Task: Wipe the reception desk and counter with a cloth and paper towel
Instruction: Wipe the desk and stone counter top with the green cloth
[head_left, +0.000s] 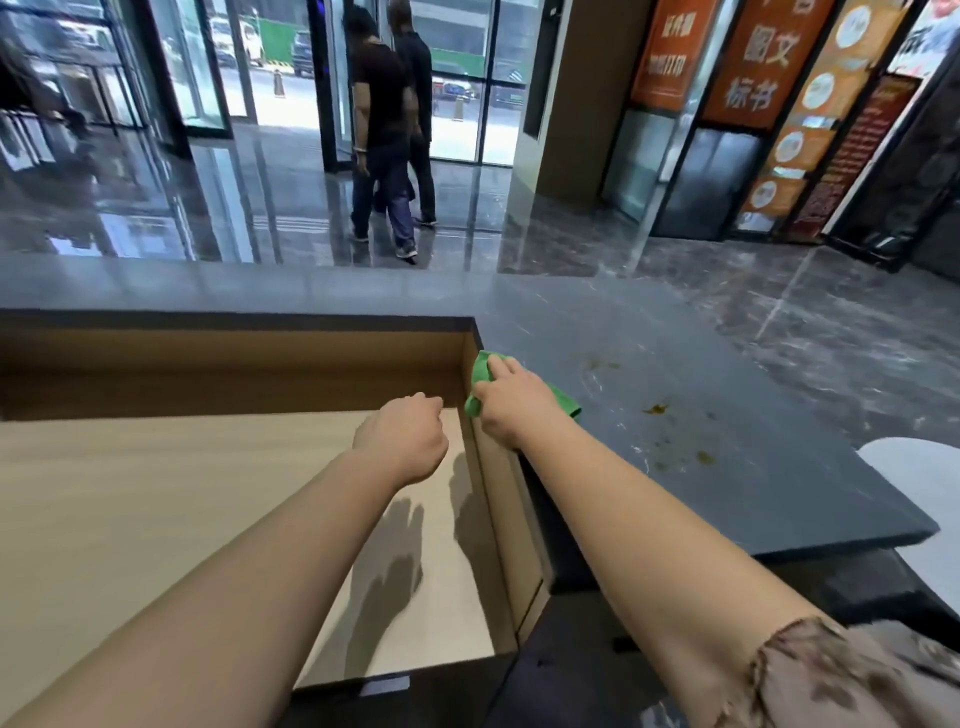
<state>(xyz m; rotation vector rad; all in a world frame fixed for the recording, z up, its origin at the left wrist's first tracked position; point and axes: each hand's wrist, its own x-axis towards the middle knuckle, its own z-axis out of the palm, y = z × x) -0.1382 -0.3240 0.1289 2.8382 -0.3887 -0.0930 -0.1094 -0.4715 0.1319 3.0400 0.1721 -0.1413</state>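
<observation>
The right hand (511, 402) grips a crumpled green cloth (480, 371) on the polished dark stone surface (727, 493) — just at its inner corner, with brown stains (657, 409) near. The left hand (402, 441), fingers curled and holding nothing, hovers over the lower, smooth pale wooden surface (130, 493).

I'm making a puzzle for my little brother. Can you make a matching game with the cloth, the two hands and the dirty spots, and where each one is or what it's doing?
Things:
1. cloth
2. left hand
3. right hand
4. brown spots

Places and states:
A. curled above the light wooden desk, holding nothing
B. green, bunched at the edge of the dark counter
C. on the dark counter, right of the cloth
D. holding the cloth

Pairs: 1-B, 2-A, 3-D, 4-C
</observation>
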